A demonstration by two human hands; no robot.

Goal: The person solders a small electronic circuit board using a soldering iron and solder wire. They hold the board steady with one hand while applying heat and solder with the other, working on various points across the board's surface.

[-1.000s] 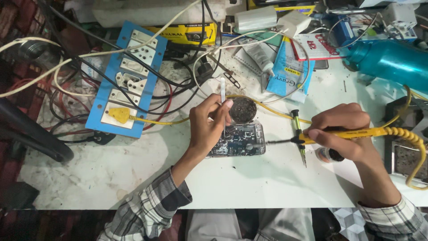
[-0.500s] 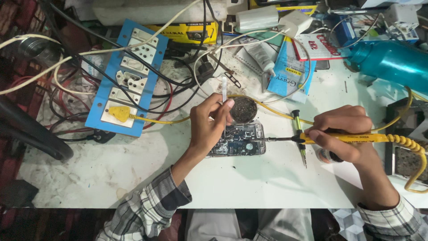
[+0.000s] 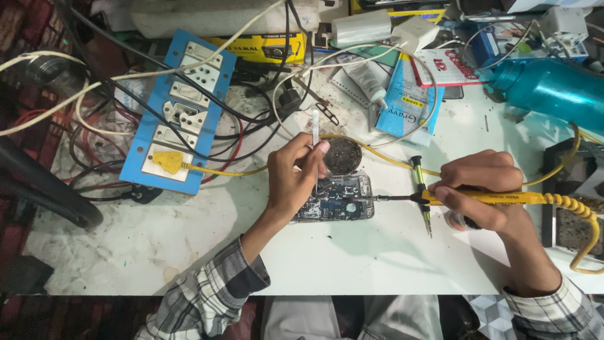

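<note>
1. Circuit board [image 3: 336, 198] lies flat on the white table [image 3: 189, 252], centre, long axis left-right, just below a round dark tin [image 3: 343, 155].
2. Left hand [image 3: 292, 179] sits over the board's left end, fingers pinched on thin tweezers [image 3: 315, 129] held near upright.
3. Right hand [image 3: 481, 189], to the board's right, grips the yellow soldering iron [image 3: 503, 198]; its shaft runs leftward, tip at the board's right edge.
4. Left hand is the nearer.

White worktop [image 3: 157, 252], stained, cluttered at far edge; dim red floor [image 3: 19, 264] at left; light from above.
</note>
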